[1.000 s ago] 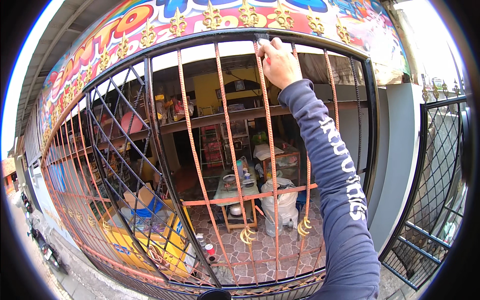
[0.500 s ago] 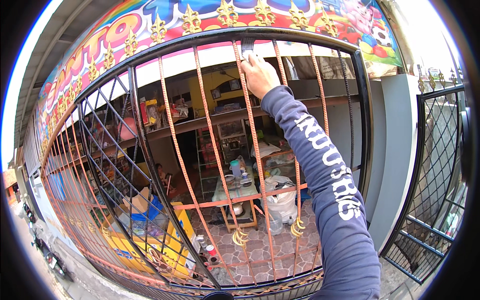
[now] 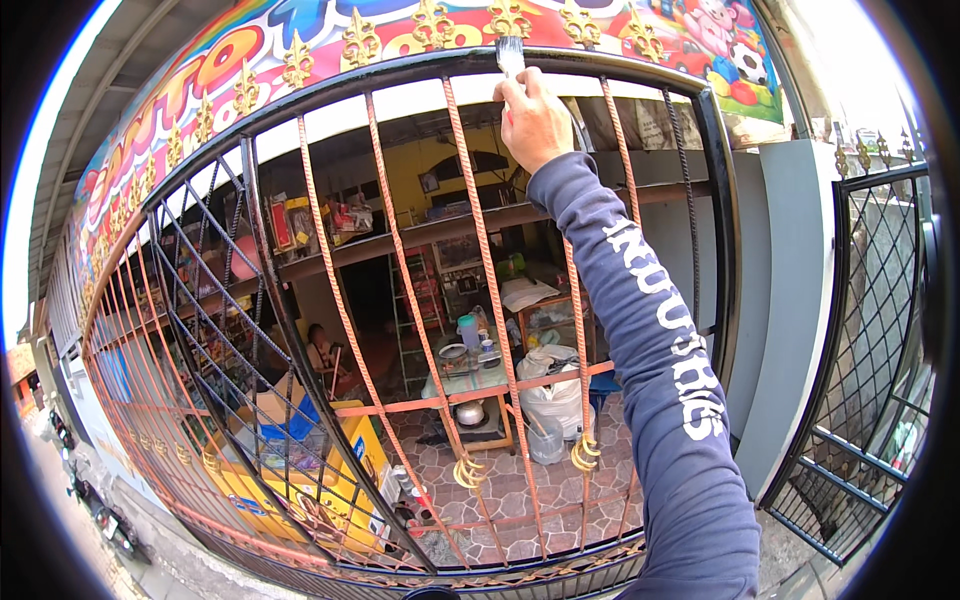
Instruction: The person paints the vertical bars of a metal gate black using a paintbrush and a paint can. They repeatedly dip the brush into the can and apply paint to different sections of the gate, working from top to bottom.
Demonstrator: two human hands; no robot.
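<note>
My right hand [image 3: 537, 120] is raised to the top of a metal gate, closed round the handle of a paintbrush [image 3: 511, 60]. The brush points upward, its black-smeared bristles at the curved black top rail [image 3: 420, 68], just under a gold fleur-de-lis finial [image 3: 510, 18]. Below the rail hang twisted upright bars [image 3: 470, 180], rusty orange, while the lattice panel [image 3: 220, 270] to the left is black. A navy sleeve with white lettering covers my right arm. My left hand is out of the picture.
Behind the bars stand a low table [image 3: 465, 375] with dishes, a white sack [image 3: 553, 390] and a yellow box [image 3: 300, 500]. A person [image 3: 320, 350] sits further inside. A black lattice gate [image 3: 865, 330] stands at the right, past a grey pillar [image 3: 795, 260].
My right hand has moved up and slightly right with the paintbrush. The bristles have gone from below the top rail to its front and upper edge. The view has shifted a little.
</note>
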